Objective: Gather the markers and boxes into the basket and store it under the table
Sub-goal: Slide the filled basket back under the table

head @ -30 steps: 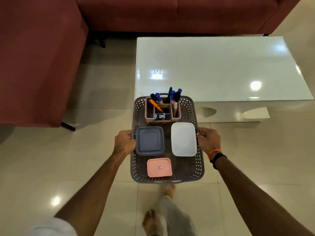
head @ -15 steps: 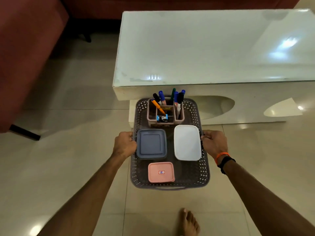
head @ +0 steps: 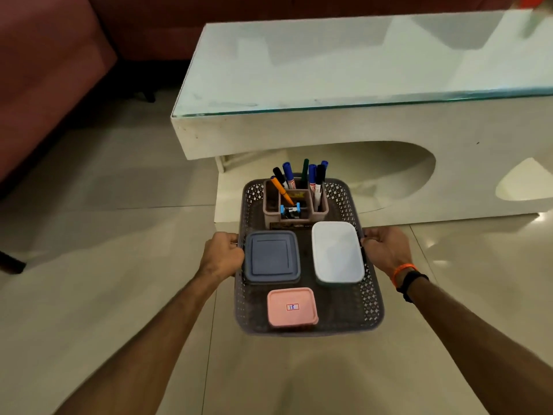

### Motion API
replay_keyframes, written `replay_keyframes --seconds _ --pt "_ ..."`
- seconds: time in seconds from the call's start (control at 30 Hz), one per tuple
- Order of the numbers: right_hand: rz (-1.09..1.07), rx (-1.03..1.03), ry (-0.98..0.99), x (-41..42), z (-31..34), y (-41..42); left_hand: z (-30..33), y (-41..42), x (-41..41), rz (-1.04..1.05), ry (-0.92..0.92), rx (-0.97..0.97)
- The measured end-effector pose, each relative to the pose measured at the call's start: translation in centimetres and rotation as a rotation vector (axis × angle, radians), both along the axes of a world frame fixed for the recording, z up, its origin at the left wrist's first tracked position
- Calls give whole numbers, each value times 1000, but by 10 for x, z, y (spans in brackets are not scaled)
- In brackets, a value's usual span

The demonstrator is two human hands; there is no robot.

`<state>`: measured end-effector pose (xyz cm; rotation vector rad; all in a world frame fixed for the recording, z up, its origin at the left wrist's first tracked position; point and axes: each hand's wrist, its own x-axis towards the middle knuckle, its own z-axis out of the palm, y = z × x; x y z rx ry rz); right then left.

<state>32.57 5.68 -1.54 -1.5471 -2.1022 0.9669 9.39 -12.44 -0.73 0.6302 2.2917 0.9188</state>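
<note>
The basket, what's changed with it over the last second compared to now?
The basket has been carried closer to the table and lowered, so it now sits in front of the arched opening under the tabletop instead of level with the top. The left hand and right hand still grip its sides. The marker holder and three lidded boxes keep their places inside.

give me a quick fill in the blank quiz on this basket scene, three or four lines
1. The left hand and right hand each grip a long side of the ____.
2. The box nearest the person, bearing a small label, is ____ in colour.
3. The markers stand upright in a pink ____ at the basket's far end.
4. The white box lies to the ____ of the dark blue box.

Missing words: basket; pink; organizer; right
</note>
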Motion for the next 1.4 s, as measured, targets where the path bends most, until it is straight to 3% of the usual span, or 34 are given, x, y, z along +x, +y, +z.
replay_keyframes --seconds 0.87,1.17,1.3,1.4 --pt "-52 77 20 -59 -48 74 -45 65 -51 8 63 152" --pt "-58 80 29 -102 -72 117 -71 107 -89 104 51 210" --pt "-119 67 94 -117 -73 132 -72 133 -105 119 77 241" --pt "-113 -8 207 -119 -79 139 -83 141 -114 212 -26 327"
